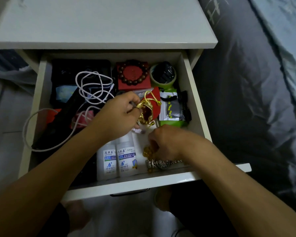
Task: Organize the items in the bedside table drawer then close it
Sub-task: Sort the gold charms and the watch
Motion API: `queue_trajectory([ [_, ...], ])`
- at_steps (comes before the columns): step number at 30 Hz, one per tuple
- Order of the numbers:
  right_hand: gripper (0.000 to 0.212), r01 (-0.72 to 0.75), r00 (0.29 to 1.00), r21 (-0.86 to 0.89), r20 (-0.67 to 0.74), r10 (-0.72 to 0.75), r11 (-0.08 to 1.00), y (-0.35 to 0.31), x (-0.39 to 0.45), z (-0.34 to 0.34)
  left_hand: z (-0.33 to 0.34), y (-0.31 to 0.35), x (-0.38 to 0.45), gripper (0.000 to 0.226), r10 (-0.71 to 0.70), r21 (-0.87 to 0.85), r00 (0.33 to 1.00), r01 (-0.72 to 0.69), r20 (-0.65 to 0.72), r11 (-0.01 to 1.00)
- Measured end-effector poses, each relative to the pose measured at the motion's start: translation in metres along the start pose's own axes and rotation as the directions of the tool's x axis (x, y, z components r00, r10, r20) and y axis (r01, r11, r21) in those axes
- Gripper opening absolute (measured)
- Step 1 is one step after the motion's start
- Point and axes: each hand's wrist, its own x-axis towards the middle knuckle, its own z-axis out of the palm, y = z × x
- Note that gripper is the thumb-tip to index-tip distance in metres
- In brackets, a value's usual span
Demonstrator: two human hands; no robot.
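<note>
Head view: your left hand (120, 113) pinches the gold mouth of a red drawstring pouch (149, 106) open, while your right hand (166, 142) curls around amber beads (148, 153); they could spill beside the pouch if its mouth sags. The open drawer (197, 106) also holds a tangled white cable (94, 86), two sanitizer bottles (117, 159), a wristwatch (161, 164) and a bead bracelet (133, 72) on a red box.

Two white bottles (117, 159) carry blue labels with Chinese print, too small to read.
</note>
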Motion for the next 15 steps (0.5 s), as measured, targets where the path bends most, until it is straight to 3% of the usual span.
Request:
queue_trajectory([
  [2,0.024,-0.017,0.997,-0.068,0.071,0.022,0.998,-0.0031,0.0005,0.0040,0.0008,-0.0032,0.0010,0.006,-0.006,0.006,1.000,0.006,-0.011,1.000],
  [15,0.028,-0.023,0.976,-0.160,0.212,0.057,0.987,-0.0098,-0.0013,0.0024,-0.0043,0.0008,-0.0017,0.006,0.000,0.024,1.000,0.000,0.011,1.000],
])
